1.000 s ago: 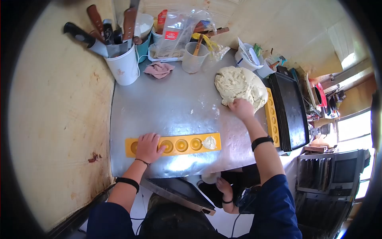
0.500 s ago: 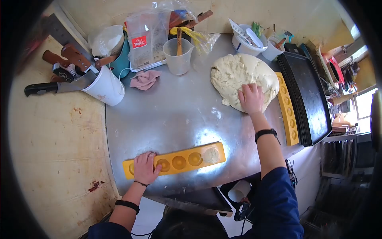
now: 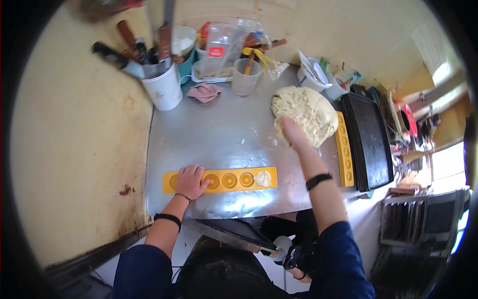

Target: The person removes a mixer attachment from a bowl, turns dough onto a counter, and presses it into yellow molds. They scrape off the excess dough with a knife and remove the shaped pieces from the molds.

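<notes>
Since half a second ago the right hand has slid off the dough top to its near edge, fingers curled in, seemingly pinching a bit. Low centre, the left hand lies flat and open on the mould, pinning it; one cup right holds dough. Upper right, the dough sits beside stacked trays.

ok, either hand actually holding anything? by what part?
Left hand presses flat on the yellow mould's left end. Right hand grips the dough's near edge.
</notes>
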The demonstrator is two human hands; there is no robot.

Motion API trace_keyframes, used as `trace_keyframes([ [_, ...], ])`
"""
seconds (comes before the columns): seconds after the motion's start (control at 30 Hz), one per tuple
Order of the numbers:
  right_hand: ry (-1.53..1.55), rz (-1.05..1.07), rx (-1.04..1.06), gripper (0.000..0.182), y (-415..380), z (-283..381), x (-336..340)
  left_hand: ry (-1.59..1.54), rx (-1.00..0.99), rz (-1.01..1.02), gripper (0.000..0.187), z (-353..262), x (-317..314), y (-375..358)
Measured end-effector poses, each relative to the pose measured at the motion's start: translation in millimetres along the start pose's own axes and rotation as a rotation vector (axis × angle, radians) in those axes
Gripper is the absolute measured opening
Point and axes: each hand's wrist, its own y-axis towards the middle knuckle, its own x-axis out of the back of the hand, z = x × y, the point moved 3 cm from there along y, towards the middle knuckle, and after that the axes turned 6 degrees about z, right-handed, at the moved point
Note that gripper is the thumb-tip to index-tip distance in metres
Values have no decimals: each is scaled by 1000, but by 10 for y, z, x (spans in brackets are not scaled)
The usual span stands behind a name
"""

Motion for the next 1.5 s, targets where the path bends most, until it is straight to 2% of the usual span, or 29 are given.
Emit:
trace_keyframes([
  [0.07,549,79,-40,36,-270,-66,-635,-20,31,-10,41,5,-30,-30],
  [0.13,503,90,-124,29,-718,262,-1001,23,21,-7,41,34,-80,-40],
  [0.2,334,-167,48,25,-985,199,-1346,18,43,-20,40,45,-110,-54],
  [0.27,-101,-406,336,23,-1265,234,-1501,17,57,-18,40,53,-124,-67],
  [0.3,-108,-391,345,23,-1375,159,-1562,4,48,-17,40,49,-130,-71],
  [0.4,-471,-507,386,19,-1492,70,-1605,-4,51,-12,39,69,-96,-37],
  [0.53,-612,-419,484,19,-1458,-57,-1633,-14,34,-29,37,59,-123,-49],
  [0.6,-696,-341,622,19,-1418,-79,-1705,-12,29,-44,36,65,-123,-49],
  [0.63,-693,-342,619,19,-1416,-91,-1723,-8,13,-67,36,53,-97,-58],
  [0.7,-775,-180,510,22,-1376,-47,-1689,-8,27,-36,36,43,-82,-56],
  [0.8,-774,-132,438,27,-1363,137,-1610,-7,34,-26,36,29,-96,-70],
  [0.93,-821,-29,461,31,-1495,459,-1380,-5,43,-12,36,45,-98,-46],
  [1.0,-583,-83,403,30,-1412,550,-1359,-16,33,-13,37,44,-89,-39],
  [1.13,-553,-38,378,28,-1152,301,-1720,-34,7,-48,41,86,-127,-51],
  [1.2,-701,-100,361,25,-1085,310,-1782,-32,3,-34,43,94,-138,-33],
  [1.3,-636,-127,381,23,-972,305,-1787,-31,-5,2,46,55,-105,-30],
  [1.33,-596,-198,413,25,-923,327,-1781,-20,2,10,47,53,-91,-9],
  [1.5,-391,-239,370,32,-745,373,-1723,26,28,67,50,24,-80,25],
])
